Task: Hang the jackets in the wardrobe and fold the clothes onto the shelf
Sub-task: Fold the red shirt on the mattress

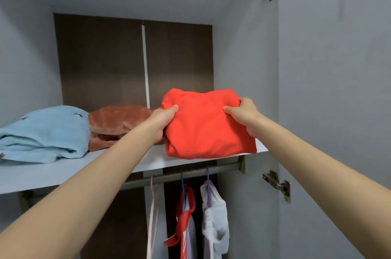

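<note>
Both arms bare, stretched forward and upward, forearms converging on the wardrobe shelf

Left hand: wrist straight, thumb laid across the near face of the folded red garment, other fingers curled behind its left edge; firm pinch

Right hand: thumb pressed on the near face pointing inward, fingers wrapped round the upper right corner; also gripping

Red garment: compact folded bundle held between the two hands, tilted with its face toward the camera, at the shelf's front right corner; its lower edge overlaps the front edge. Whether it bears on the board cannot be told

Left of it, touching the left hand's side: folded rust-brown plush cloth, mid-shelf. Further left, against it: folded pale blue cloth, reaching toward the front left edge; small dark marks on it, too small to read

Under the shelf: rail with a red-and-white jacket and a white jacket hanging side by side near its right end
</note>
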`<action>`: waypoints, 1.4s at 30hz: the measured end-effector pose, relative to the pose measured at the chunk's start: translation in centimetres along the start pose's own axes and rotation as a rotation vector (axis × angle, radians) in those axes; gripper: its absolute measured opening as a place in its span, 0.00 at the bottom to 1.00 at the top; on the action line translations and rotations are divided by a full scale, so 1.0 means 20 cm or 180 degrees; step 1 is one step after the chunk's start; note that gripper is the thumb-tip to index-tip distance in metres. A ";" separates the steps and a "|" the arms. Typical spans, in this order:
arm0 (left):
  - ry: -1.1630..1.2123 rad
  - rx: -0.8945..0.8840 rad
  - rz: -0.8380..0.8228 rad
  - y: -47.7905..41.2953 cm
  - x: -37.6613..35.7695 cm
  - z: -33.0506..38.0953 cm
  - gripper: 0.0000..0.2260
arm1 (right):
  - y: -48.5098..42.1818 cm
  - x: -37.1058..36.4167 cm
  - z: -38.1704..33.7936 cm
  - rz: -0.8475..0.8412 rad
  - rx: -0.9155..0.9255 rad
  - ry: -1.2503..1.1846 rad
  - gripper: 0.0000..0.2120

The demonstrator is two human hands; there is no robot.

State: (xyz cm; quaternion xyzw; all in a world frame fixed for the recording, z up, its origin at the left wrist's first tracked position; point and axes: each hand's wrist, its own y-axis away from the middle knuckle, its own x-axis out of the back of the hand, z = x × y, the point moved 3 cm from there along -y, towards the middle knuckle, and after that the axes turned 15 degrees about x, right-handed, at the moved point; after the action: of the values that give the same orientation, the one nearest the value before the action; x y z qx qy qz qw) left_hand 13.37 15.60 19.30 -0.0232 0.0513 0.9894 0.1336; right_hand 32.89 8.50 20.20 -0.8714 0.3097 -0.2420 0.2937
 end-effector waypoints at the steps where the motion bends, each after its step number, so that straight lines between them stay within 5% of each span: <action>1: 0.0009 0.0004 0.0009 -0.08 -0.01 0.01 0.19 | -0.07 -0.03 0.03 -0.0019 -0.0030 0.0088 0.16; 10: -0.0277 -0.0133 0.0229 -0.73 -0.16 -0.01 0.20 | -0.44 -0.21 0.39 -0.0254 -0.0205 0.0746 0.18; 23: -0.1892 -0.0132 0.1271 -1.07 -0.17 0.01 0.25 | -0.73 -0.53 0.74 -0.0532 -0.0248 0.0588 0.26; 27: -0.3540 -0.1252 0.1427 -0.99 -0.26 0.03 0.21 | -0.78 -0.56 0.76 -0.0399 0.0280 0.1445 0.25; 29: -0.3993 -0.1630 0.1423 -0.98 -0.28 0.03 0.19 | -0.80 -0.58 0.77 -0.0820 0.0496 0.1776 0.20; 34: -0.4578 -0.0629 0.0770 -1.08 -0.24 -0.04 0.24 | -0.76 -0.69 0.86 -0.2170 0.0563 0.1909 0.22; 42: -0.4289 -0.0098 0.0786 -1.17 -0.18 -0.10 0.27 | -0.76 -0.75 0.88 -0.2265 0.0647 0.1922 0.23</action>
State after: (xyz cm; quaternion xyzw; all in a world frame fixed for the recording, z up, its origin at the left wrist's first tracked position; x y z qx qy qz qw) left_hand 23.17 36.85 15.37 0.6016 -0.0548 0.7966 0.0223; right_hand 39.25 34.74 14.21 -0.7809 0.0383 -0.5989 0.1733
